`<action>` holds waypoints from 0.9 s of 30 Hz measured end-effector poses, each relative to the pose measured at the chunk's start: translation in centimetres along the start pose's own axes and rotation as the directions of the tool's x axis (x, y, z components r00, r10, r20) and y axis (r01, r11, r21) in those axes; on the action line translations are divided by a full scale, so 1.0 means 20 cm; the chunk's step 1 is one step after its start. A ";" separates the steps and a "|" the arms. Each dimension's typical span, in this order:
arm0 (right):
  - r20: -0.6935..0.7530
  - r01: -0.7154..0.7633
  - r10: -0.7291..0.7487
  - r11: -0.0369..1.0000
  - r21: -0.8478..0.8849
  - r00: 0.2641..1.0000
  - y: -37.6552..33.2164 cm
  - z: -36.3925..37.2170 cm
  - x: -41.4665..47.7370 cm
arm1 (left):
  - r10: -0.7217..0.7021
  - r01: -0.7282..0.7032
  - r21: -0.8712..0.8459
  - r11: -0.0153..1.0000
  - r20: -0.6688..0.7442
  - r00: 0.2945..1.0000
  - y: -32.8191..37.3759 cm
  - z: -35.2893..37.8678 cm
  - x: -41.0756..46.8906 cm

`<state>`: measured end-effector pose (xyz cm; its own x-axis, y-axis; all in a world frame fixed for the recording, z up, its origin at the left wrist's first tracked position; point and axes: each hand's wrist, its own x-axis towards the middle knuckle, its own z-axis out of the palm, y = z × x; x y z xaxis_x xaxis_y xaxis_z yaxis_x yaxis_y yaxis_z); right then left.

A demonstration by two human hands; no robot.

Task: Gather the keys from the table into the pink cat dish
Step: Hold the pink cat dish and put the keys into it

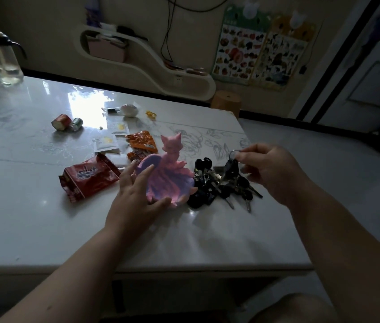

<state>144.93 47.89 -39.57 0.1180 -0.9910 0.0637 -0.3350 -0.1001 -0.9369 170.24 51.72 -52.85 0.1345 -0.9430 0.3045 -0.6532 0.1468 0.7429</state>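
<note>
On the glossy white table (44,217), the left hand (135,194) rests fingers spread on the pink cat dish (172,180). The right hand (268,171) pinches a key ring (233,153) above the keys (221,185) piled just right of the dish.

Single head view, forward and downward, close over the table (207,241).

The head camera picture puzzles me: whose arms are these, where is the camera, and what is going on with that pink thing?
No machine here: a person wears a camera on the head, looking down at their own arms. The left hand rests on the rim of the pink cat dish, which has no keys in it yet. The right hand pinches the ring of a key bunch, lifting it from a dark pile of keys beside the dish. Snack packets lie on the white table.
</note>
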 end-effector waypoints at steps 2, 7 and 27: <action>0.026 -0.018 0.016 0.997 0.080 1.000 -0.04 0.02 0.01 | 0.013 -0.013 0.008 1.000 0.006 1.000 0.01 0.02 0.00; 0.068 -0.048 0.041 0.992 0.116 0.997 -0.08 0.22 0.10 | 0.015 -0.015 -0.003 1.000 -0.002 1.000 -0.01 0.02 -0.01; -0.131 -0.126 0.114 0.988 -0.085 0.985 0.18 0.29 0.30 | 0.058 -0.058 -0.004 0.998 -0.038 0.998 -0.02 0.02 0.00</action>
<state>149.92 42.12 -44.51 -0.0445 -0.9990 0.0008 -0.4255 0.0183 -0.9048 170.20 51.54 -53.51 0.1246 -0.9208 0.3695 -0.6571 0.2024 0.7261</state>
